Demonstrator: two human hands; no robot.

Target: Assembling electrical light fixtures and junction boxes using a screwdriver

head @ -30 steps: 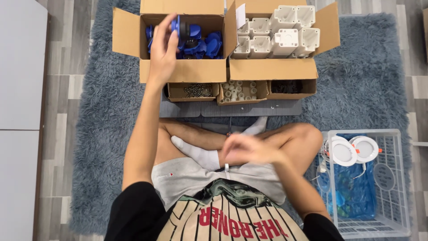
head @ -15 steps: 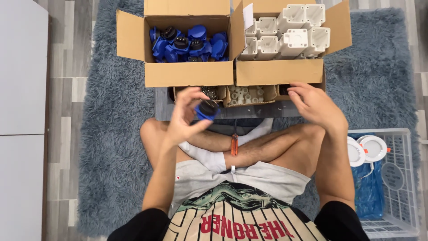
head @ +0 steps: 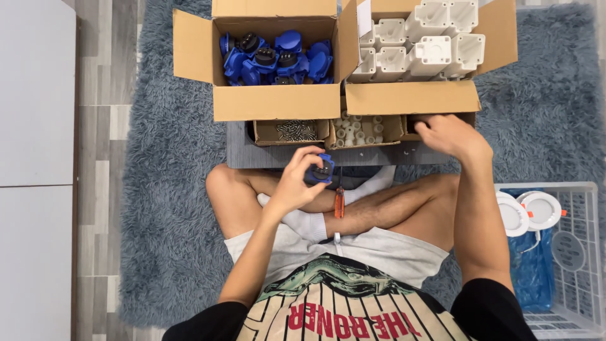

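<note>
The left hand (head: 297,183) has come lower, its grip closed on a blue plug (head: 320,172) above the crossed legs. Farther off, the right hand (head: 451,136) has dropped to the small tray (head: 442,120); its grip is hidden. Beyond sit the blue-parts box (head: 274,101) and white-parts box (head: 410,98).

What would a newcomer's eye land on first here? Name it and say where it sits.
First, the cardboard box of blue plugs at the top, beside a box of white plastic housings. Next, the left hand holding one blue plug above the crossed legs, while the right hand reaches into a small tray under the white box. A wire basket with round white lamps sits lower right.
</note>
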